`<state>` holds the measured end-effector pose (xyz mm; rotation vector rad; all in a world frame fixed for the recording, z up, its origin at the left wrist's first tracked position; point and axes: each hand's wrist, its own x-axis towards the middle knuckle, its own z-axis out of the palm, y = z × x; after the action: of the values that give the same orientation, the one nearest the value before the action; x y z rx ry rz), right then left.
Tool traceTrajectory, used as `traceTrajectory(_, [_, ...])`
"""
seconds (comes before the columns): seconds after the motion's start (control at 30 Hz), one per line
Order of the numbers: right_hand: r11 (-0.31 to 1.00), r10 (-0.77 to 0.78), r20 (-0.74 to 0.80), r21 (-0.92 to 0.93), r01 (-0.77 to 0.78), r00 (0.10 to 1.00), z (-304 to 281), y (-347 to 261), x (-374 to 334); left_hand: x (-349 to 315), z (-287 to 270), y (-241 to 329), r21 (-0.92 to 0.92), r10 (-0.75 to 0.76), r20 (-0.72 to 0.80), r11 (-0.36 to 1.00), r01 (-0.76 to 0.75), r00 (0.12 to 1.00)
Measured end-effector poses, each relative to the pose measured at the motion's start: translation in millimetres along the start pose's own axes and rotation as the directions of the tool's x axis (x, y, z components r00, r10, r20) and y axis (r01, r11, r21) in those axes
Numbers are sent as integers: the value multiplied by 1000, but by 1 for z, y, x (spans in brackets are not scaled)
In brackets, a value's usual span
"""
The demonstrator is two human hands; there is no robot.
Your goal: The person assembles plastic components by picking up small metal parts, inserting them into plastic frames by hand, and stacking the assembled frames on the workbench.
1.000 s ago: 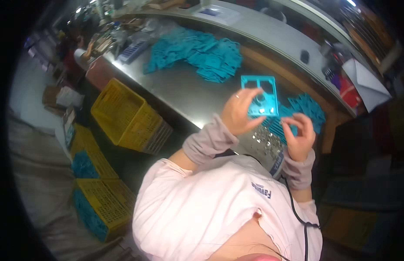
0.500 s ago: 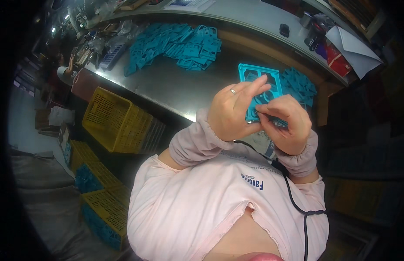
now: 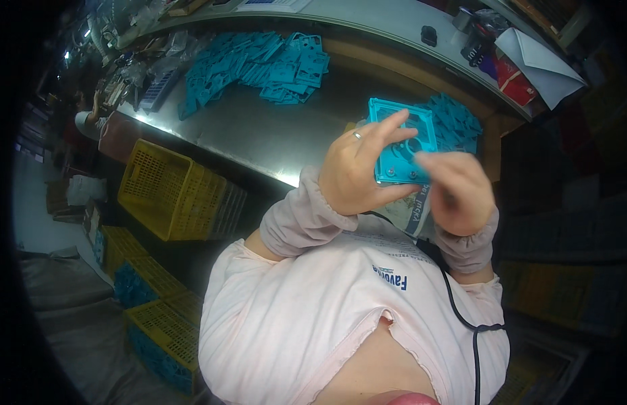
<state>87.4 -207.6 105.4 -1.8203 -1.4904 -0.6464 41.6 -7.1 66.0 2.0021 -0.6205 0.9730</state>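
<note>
frame (image 3: 398,159) is up in the l hand (image 3: 350,172), over the r part of the bench (image 3: 236,131). l hand pinches it: thumb along the near edge, fingers laid across the face from the l. long axis runs roughly near-far, w/ the near end closest to the body.

r hand (image 3: 465,192) is just r of that near end, fingertips aimed l & a bit far, so the frame lies l & slightly far of it. l hand is nearer, being on the frame. r hand's blurred: can't tell if its fingers are spread or pinch smth, nor if they touch the frame's r edge.

2 small round bits (image 3: 392,172) sit side by side at the near end, btwn the hands. r pile (image 3: 455,125) shows just past the frame's r side; l pile (image 3: 266,67) is well apart, far l.
</note>
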Motion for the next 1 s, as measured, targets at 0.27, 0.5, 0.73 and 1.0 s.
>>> traceTrajectory(0.27, [388, 769, -32, 817, -427, 638, 14, 48, -31, -6, 3, -4, -190, -81, 118, 976, 103, 990])
traceTrajectory(0.5, [-55, 764, 289, 920, -388, 577, 19, 49, -35, 0, 0, 3, 227, 57, 153, 970, -92, 987])
traceTrajectory(0.73, [150, 810, 126, 899, -410, 572, 18, 45, -36, -6, 13, -2, 400, 339, 300, 804, -440, 892])
traceTrajectory(1.0, [339, 831, -92, 866, -367, 549, 22, 33, -36, -15, 23, -8, 494, 413, 267, 717, -491, 871])
